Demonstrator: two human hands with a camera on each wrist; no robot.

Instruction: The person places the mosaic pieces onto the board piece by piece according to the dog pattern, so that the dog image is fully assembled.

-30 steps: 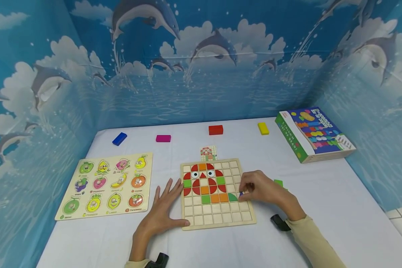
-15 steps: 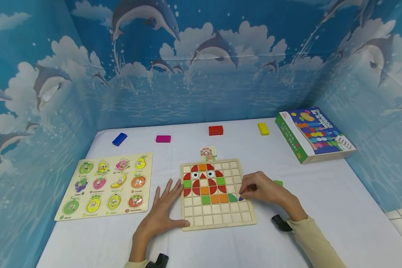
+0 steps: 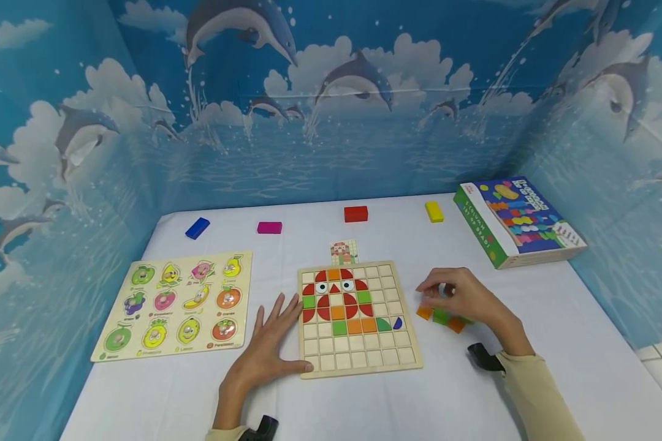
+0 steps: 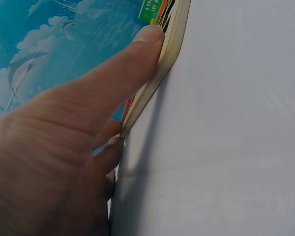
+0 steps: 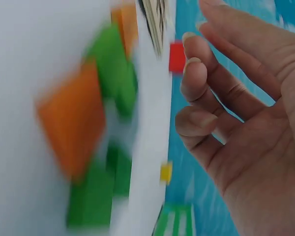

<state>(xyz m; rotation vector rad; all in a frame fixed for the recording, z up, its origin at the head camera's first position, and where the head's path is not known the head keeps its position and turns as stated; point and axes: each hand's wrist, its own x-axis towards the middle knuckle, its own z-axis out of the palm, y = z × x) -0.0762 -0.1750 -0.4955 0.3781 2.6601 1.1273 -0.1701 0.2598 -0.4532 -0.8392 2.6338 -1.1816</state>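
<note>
A wooden grid board (image 3: 388,361) lies in the middle of the table, with red, orange and green tiles and two eye tiles forming an owl-like picture. In one cell at its right side sits a blue half-round piece (image 3: 398,323). My left hand (image 3: 270,352) rests with fingers spread against the board's left edge, the thumb on its lower left corner. Over a small pile of orange and green tiles (image 3: 440,316) right of the board hovers my right hand (image 3: 463,300). In the right wrist view its fingers are loosely bent, with nothing between them, above an orange tile (image 5: 73,120).
A fruit puzzle board (image 3: 171,306) lies at left. A small pattern card (image 3: 344,252) touches the board's top edge. Blue (image 3: 197,228), magenta (image 3: 269,228), red (image 3: 355,214) and yellow (image 3: 434,212) blocks line the back. A game box (image 3: 518,220) stands back right.
My right hand has let go of the blue piece in its cell on the board and moved right, over the loose tiles. The left hand has stayed in place.
</note>
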